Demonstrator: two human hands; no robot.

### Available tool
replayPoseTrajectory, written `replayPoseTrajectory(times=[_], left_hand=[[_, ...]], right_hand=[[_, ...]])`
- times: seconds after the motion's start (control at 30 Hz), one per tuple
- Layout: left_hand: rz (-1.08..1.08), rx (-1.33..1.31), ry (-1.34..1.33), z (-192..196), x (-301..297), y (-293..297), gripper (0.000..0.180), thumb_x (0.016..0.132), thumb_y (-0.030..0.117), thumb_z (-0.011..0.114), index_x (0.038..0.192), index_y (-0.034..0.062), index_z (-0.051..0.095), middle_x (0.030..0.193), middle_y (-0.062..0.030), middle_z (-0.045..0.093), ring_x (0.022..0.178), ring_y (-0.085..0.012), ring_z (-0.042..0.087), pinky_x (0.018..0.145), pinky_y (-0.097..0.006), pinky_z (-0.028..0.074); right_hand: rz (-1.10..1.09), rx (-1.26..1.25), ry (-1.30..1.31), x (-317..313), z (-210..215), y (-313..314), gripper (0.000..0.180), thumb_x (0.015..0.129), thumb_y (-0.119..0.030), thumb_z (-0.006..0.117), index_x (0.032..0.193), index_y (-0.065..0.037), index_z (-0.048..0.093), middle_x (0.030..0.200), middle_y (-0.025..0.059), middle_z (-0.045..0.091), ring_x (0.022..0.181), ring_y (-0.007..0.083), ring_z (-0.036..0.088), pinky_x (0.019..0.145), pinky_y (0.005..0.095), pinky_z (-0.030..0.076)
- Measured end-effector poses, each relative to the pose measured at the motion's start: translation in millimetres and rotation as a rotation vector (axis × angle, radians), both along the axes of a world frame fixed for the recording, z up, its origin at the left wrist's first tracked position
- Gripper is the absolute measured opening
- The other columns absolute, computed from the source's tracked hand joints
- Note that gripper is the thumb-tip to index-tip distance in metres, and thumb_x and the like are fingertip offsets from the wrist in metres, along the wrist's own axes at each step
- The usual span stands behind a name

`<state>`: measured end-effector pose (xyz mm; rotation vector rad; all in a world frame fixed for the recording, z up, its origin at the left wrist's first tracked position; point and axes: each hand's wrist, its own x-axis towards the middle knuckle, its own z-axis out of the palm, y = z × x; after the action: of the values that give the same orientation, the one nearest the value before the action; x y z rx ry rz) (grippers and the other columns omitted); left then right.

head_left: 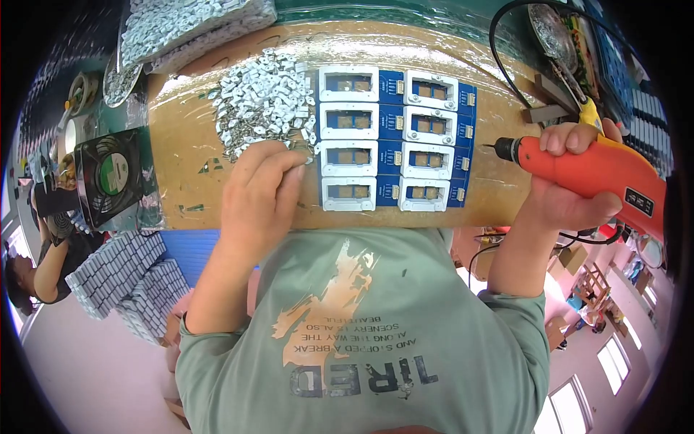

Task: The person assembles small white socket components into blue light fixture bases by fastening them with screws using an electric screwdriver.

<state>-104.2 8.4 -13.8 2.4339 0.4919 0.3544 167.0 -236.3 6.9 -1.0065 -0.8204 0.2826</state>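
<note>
My right hand (567, 166) is wrapped round an orange electric drill (600, 166), held at the right with its bit pointing left toward the boards. My left hand (260, 195) is closed, thumb and fingertips together at the left edge of the boards; what they pinch is too small to make out. Blue circuit boards (391, 137) lie in two columns, each with a white rectangular frame (349, 121) on it. Dark screw heads show on some right-column frames. Beside my left fingers spreads a pile of small white plastic clips (264, 94), with loose screws (249, 136) along its near side.
A clear bag of white parts (195, 32) lies at the back left. A black fan (110, 177) stands at the left edge. Wood blocks (546, 114) and a black cable (499, 54) are at the right. Another person (47, 267) is far left, near stacked white parts (119, 271).
</note>
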Motion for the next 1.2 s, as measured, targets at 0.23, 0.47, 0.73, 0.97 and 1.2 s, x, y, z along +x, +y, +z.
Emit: replayPoseTrajectory(times=[0.23,0.47,0.73,0.97,1.2], left_hand=[[-0.043,0.011,0.03,-3,3,0,0.011,0.087,0.005,0.065,0.098,0.0042,0.067,0.097,-0.0127,0.063,0.092,-0.032,0.061,0.079,-0.04,0.05],[-0.033,-0.039,0.089,1,9,0,0.011,0.086,0.005,0.065,0.097,0.0031,0.067,0.094,-0.0129,0.064,0.09,-0.0325,0.062,0.079,-0.04,0.05],[0.013,0.048,0.099,4,12,-1,0.009,0.086,0.005,0.066,0.094,0.0034,0.067,0.092,-0.0118,0.063,0.088,-0.0314,0.062,0.077,-0.04,0.05],[-0.015,0.071,0.147,10,14,-1,0.012,0.086,0.004,0.065,0.098,0.0042,0.067,0.094,-0.014,0.064,0.087,-0.0335,0.063,0.076,-0.04,0.05],[-0.087,0.331,0.051,-2,8,-6,0.013,0.082,0.004,0.07,0.094,0.0059,0.069,0.095,-0.0092,0.063,0.085,-0.0291,0.061,0.075,-0.039,0.049]], right_hand=[[0.054,0.013,-0.041,5,-1,-3,0.094,0.084,-0.07,0.062,0.142,0.001,0.042,0.098,0.0095,0.055,0.085,0.0237,0.054,0.082,0.0392,0.044],[0.053,0.023,-0.041,5,-1,-3,0.095,0.084,-0.072,0.061,0.142,0.001,0.042,0.098,0.01,0.056,0.084,0.0239,0.055,0.081,0.0397,0.045],[-0.013,0.022,0.003,1,-3,0,0.097,0.082,-0.074,0.06,0.139,0.002,0.043,0.097,0.0096,0.059,0.081,0.0239,0.057,0.075,0.0383,0.047],[-0.017,-0.008,-0.006,2,-2,-2,0.101,0.08,-0.078,0.06,0.139,0.002,0.04,0.097,0.0087,0.059,0.08,0.0232,0.057,0.074,0.0377,0.048],[0.007,0.003,-0.002,2,-6,-1,0.101,0.08,-0.078,0.06,0.139,0.002,0.04,0.098,0.0083,0.058,0.081,0.0231,0.056,0.075,0.0379,0.048]])
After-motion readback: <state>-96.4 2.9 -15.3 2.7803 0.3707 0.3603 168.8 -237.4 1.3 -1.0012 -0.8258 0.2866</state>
